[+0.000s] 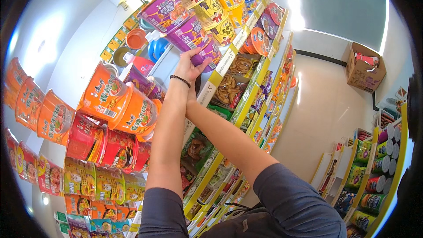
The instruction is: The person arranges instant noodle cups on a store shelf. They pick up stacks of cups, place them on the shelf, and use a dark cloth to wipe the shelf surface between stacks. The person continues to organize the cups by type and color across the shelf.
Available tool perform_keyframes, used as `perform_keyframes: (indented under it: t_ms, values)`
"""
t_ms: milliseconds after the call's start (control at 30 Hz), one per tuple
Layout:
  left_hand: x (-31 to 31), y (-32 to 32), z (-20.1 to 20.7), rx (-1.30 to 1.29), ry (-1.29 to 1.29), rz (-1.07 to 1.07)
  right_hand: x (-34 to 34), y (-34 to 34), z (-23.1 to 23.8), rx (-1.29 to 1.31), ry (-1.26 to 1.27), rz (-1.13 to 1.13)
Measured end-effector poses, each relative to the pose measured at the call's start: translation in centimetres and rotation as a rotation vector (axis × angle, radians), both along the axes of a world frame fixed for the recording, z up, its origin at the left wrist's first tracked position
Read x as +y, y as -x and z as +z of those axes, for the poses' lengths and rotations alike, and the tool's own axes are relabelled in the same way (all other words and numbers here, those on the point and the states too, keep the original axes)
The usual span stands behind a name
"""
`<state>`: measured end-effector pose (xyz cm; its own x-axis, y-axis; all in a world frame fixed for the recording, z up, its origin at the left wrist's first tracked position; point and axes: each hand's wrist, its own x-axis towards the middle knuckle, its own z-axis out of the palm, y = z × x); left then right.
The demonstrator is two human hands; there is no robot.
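- The lowest purple instant-noodle tub (209, 53) of a row is touched by the left hand (188, 67); its thumb and forefinger are parted against the tub, but whether it is gripped cannot be told.
- The right hand (192, 93) is mostly hidden behind the left wrist; its grip cannot be told.
- The tub is placed by the yellow shelf edge (214, 80), beside yellow noodle tubs (222, 31).
- Orange noodle tubs (137, 109) are stacked left of the forearms.
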<state>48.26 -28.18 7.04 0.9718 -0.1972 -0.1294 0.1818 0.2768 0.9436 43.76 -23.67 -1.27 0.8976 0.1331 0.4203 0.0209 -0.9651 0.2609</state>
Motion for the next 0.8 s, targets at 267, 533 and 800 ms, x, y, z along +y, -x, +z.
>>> perform_keyframes:
  t_ms: [267, 533, 800]
  values:
    - [1.3, -0.1, 0.6, 0.171, 0.134, 0.078, -0.3, 1.1, 0.6, 0.179, -0.414, 0.286]
    - [-0.7, -1.2, 1.6, 0.289, 0.25, 0.033, 5.4, -7.1, -6.2, -0.253, -2.452, 1.262]
    - [0.9, -0.5, 1.2, 0.228, 0.297, 0.092, 6.8, -6.6, -6.3, -0.298, -2.486, 1.341]
